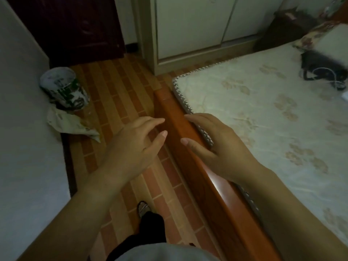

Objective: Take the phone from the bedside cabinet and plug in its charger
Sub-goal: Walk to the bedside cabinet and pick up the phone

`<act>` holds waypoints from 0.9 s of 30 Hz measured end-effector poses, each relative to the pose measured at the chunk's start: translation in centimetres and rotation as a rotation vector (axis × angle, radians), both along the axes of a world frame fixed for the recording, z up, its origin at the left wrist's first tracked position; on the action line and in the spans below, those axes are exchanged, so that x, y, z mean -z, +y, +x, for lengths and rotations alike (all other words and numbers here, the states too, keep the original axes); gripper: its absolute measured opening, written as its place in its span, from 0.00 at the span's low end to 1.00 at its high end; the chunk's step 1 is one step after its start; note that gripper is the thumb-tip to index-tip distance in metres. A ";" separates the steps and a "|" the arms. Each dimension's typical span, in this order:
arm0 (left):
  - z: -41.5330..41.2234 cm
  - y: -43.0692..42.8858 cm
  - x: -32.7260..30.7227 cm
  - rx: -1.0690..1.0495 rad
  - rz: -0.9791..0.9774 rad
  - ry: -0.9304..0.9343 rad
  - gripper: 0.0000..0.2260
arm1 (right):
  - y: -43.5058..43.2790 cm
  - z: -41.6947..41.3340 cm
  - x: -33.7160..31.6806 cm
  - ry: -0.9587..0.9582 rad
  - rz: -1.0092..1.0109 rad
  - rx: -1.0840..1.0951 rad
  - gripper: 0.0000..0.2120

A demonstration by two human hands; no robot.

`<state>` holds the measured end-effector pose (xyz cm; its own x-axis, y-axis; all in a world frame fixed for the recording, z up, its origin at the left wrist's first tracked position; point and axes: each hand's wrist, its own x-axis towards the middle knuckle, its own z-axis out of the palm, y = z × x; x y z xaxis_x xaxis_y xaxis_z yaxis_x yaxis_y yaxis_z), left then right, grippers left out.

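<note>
Phone and bedside cabinet out of view; left hand (131,146) and right hand (216,146) spread wide, empty, above wooden bed rail (177,117), risking search delay in dim room.

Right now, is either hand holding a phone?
No. The left hand and right hand are both open and empty above the bed rail.

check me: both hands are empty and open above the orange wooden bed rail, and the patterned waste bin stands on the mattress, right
Not quite. The head view shows the patterned cylindrical waste bin standing on the brick-pattern floor by the wall, not on the mattress. The rest holds: left hand and right hand are empty and open above the orange wooden bed rail.
</note>
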<state>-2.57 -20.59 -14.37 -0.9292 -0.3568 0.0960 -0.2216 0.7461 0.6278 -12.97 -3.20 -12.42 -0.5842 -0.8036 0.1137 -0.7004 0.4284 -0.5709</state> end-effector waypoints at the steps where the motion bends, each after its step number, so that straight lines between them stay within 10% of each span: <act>1: -0.3 -1.8 0.3 -0.020 0.003 -0.011 0.21 | -2.1 -0.7 0.3 -0.008 0.004 -0.017 0.26; 13: -5.9 -20.3 2.5 -0.153 0.027 -0.114 0.22 | -20.5 -11.3 3.3 -0.083 0.058 -0.088 0.28; 27: -31.4 -35.1 2.4 -0.086 -0.025 -0.213 0.22 | -36.2 -35.0 2.6 -0.116 0.042 -0.124 0.29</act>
<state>-34.02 -55.70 -16.73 -0.8956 -0.4358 -0.0890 -0.4107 0.7332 0.5420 -47.95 -39.38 -15.00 -0.4874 -0.8730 0.0160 -0.6800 0.3681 -0.6341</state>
